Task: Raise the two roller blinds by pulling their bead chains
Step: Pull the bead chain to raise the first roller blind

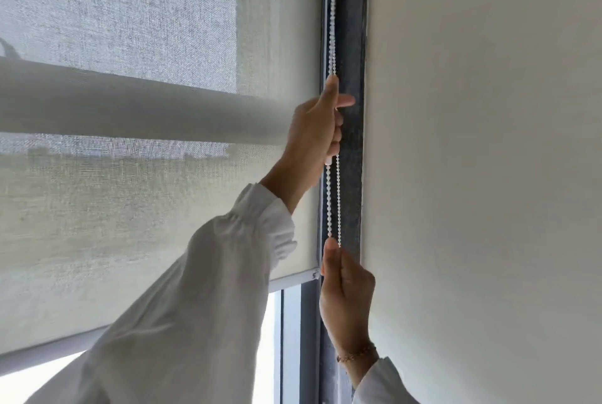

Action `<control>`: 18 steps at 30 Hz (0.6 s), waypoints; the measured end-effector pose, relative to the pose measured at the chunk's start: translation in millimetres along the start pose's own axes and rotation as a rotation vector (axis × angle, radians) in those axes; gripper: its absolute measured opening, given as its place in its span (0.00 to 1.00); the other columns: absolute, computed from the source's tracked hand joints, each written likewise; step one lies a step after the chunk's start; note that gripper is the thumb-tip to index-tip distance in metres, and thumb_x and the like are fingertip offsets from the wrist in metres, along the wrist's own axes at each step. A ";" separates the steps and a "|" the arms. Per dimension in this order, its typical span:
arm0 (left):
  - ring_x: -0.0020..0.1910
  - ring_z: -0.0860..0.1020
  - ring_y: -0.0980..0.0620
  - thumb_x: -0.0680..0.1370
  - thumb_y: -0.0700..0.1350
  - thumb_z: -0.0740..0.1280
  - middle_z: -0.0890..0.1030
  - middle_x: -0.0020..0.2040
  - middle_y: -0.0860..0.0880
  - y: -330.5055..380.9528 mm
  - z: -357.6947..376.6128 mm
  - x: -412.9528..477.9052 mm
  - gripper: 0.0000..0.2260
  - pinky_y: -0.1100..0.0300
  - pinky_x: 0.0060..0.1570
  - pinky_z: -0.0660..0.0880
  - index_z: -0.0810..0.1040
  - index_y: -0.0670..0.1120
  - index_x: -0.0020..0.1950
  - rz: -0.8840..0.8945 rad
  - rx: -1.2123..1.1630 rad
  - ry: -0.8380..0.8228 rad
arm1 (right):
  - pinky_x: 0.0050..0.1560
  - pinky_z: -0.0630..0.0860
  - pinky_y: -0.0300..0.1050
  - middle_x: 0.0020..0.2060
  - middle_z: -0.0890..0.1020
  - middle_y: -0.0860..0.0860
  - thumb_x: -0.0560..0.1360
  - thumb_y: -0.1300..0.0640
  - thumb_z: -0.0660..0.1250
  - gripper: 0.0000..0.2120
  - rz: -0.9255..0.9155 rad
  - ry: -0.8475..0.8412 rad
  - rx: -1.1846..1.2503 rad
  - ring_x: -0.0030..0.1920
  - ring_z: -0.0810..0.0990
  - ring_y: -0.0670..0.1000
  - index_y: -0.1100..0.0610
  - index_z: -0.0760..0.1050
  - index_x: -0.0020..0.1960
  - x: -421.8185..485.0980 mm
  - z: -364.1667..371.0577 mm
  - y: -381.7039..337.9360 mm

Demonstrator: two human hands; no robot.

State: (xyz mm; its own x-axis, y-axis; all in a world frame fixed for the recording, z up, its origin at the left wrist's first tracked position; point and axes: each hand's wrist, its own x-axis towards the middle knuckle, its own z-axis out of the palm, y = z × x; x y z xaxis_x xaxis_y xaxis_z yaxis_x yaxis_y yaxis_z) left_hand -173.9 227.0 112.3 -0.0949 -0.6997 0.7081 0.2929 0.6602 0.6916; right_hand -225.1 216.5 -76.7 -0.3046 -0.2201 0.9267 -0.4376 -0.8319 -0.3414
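Note:
A light grey translucent roller blind (130,208) covers most of the window, its bottom bar (293,279) hanging above a strip of bare glass. A white bead chain (332,28) runs down the dark frame at the blind's right edge as two strands. My left hand (312,133) is raised and closed around the chain, thumb pointing up. Lower down, my right hand (345,293) pinches the chain strands (334,201) between thumb and fingers. Both sleeves are white, and a thin bracelet sits on the right wrist.
A plain off-white wall (488,175) fills the right side, meeting the dark window frame (351,45). Through the blind a thick horizontal bar (130,107) shows outside. Bright uncovered glass (273,338) lies below the blind.

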 end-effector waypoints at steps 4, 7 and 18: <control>0.17 0.60 0.57 0.80 0.49 0.56 0.63 0.24 0.49 -11.2 -2.0 1.8 0.18 0.67 0.18 0.57 0.70 0.48 0.30 0.192 0.043 0.181 | 0.25 0.59 0.37 0.19 0.68 0.45 0.77 0.47 0.57 0.21 0.247 -0.128 0.164 0.22 0.63 0.44 0.50 0.63 0.26 10.4 5.5 8.0; 0.18 0.60 0.57 0.80 0.49 0.56 0.63 0.23 0.51 -17.4 -16.8 1.7 0.19 0.65 0.22 0.56 0.69 0.50 0.29 0.259 0.096 0.230 | 0.31 0.63 0.40 0.22 0.72 0.43 0.78 0.46 0.55 0.21 0.521 -0.200 0.346 0.26 0.67 0.44 0.56 0.74 0.32 27.6 0.3 22.1; 0.21 0.60 0.58 0.78 0.52 0.56 0.65 0.21 0.55 -119.7 -33.7 -80.7 0.18 0.62 0.23 0.57 0.68 0.54 0.27 0.061 0.205 0.101 | 0.51 0.77 0.47 0.44 0.80 0.54 0.80 0.51 0.52 0.15 0.503 -0.082 0.518 0.46 0.80 0.52 0.56 0.75 0.48 128.1 1.4 -17.3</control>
State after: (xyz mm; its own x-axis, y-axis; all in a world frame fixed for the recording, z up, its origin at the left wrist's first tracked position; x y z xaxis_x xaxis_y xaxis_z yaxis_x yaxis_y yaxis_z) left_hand -169.3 195.2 -32.4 0.0155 -0.6740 0.7386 0.0944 0.7363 0.6700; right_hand -255.4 202.0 48.2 -0.2898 -0.6600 0.6931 0.2017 -0.7500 -0.6299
